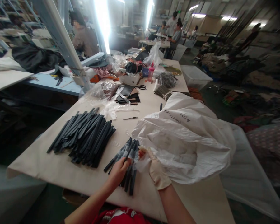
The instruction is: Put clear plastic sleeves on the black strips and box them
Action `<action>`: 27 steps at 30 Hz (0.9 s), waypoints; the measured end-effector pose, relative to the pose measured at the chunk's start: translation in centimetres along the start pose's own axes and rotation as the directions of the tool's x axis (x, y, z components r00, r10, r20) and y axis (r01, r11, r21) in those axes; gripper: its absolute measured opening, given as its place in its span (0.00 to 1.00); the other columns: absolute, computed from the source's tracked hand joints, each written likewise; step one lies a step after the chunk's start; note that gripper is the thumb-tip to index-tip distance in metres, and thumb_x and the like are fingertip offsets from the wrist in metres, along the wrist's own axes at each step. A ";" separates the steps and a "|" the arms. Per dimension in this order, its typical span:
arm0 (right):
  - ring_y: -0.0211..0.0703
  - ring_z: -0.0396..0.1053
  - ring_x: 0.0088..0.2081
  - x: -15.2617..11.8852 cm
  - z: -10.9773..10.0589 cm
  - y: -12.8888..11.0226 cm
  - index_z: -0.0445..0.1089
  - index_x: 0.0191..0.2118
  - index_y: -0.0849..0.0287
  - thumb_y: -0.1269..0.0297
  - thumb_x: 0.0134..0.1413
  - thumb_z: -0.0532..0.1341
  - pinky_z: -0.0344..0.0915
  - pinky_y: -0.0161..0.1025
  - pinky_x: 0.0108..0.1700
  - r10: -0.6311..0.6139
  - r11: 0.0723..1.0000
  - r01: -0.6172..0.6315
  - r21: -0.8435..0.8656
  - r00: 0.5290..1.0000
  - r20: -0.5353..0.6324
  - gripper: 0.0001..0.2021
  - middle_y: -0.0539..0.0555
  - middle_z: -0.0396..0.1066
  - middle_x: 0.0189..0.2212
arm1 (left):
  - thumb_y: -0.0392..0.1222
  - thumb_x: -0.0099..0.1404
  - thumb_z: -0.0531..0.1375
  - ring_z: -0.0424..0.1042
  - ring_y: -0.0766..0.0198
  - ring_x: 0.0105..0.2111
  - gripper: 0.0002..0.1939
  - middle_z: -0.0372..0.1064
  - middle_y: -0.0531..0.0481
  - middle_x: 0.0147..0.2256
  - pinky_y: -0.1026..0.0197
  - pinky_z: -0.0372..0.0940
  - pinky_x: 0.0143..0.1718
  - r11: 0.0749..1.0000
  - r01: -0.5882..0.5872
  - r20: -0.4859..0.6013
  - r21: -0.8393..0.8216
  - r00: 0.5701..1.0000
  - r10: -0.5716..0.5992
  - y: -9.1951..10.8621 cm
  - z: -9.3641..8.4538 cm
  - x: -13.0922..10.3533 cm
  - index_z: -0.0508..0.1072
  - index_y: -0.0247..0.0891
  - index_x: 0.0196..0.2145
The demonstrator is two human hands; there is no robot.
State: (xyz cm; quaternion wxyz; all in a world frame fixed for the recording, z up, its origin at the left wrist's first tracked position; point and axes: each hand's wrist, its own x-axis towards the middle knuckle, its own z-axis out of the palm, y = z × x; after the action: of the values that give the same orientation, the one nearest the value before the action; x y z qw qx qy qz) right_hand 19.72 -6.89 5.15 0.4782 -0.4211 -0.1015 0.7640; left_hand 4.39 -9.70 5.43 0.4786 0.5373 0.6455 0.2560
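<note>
My left hand point(119, 169), bare, is closed on a dark strip over a small pile of dark strips point(132, 182), some wrapped in clear film, near the table's front edge. My right hand point(156, 169), in a pale glove with fingertips showing, pinches a piece of clear plastic film point(143, 163) just right of those strips. A large heap of dark strips point(84, 137) lies to the left. Beside my right hand spreads a big white plastic bag point(189, 133) with handwriting on it and clear plastic inside.
A pen point(130, 118), scissors point(141, 87), black pieces point(128, 95) and a pink bottle point(151, 73) lie or stand farther back on the table point(37, 161). A metal post point(63, 40) rises at the left. Several people are in the background.
</note>
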 end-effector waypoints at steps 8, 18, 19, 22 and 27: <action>0.35 0.64 0.21 0.6 2.2 0.2 0.73 0.30 0.61 0.54 0.40 0.66 0.61 0.33 0.26 -0.007 0.992 0.011 -0.124 0.999 0.032 0.14 0.49 0.69 0.21 | 0.47 0.58 0.52 0.58 0.68 0.23 0.11 0.57 0.56 0.21 0.66 0.54 0.25 0.995 -0.054 0.008 -0.079 0.998 0.055 3.7 -1.0 2.4 0.62 0.37 0.24; 0.27 0.50 0.15 0.4 2.9 -2.7 0.62 0.18 0.60 0.54 0.32 0.69 0.47 0.29 0.16 -0.072 0.997 0.073 0.019 0.996 -0.061 0.19 0.43 0.58 0.13 | 0.53 0.62 0.47 0.58 0.69 0.15 0.15 0.57 0.57 0.18 0.66 0.53 0.19 0.999 0.018 0.162 -0.042 0.987 -0.010 5.1 -1.9 -3.3 0.58 0.40 0.25; 0.27 0.49 0.15 0.1 3.0 -2.9 0.62 0.18 0.60 0.53 0.32 0.69 0.47 0.29 0.16 -0.079 0.996 0.080 0.033 0.996 -0.051 0.19 0.43 0.58 0.13 | 0.53 0.62 0.47 0.58 0.69 0.16 0.15 0.57 0.57 0.18 0.66 0.53 0.19 0.999 0.010 0.151 -0.047 0.989 -0.003 5.0 -1.7 -3.9 0.58 0.40 0.25; 0.27 0.49 0.15 -1.1 3.3 -2.8 0.62 0.18 0.60 0.51 0.33 0.68 0.48 0.29 0.17 -0.083 0.996 0.083 0.028 0.996 0.020 0.19 0.43 0.56 0.14 | 0.53 0.62 0.47 0.60 0.68 0.16 0.16 0.58 0.56 0.18 0.66 0.53 0.18 0.999 0.003 0.141 -0.043 0.990 0.003 4.7 -1.0 -5.1 0.59 0.40 0.26; 0.28 0.52 0.16 -3.1 3.2 -1.6 0.66 0.21 0.61 0.55 0.36 0.68 0.49 0.29 0.18 -0.120 0.986 0.133 -0.102 0.985 0.125 0.16 0.44 0.59 0.14 | 0.57 0.60 0.47 0.55 0.70 0.12 0.18 0.58 0.57 0.17 0.67 0.49 0.13 0.982 0.098 0.224 -0.161 0.973 -0.060 5.3 -0.9 -6.4 0.60 0.38 0.27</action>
State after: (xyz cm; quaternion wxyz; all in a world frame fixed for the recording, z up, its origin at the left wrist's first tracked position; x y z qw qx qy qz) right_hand 18.99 -7.80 9.71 0.4952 -0.3935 -0.1980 0.7488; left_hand 5.68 -14.04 12.46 0.6008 0.4930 0.5855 0.2306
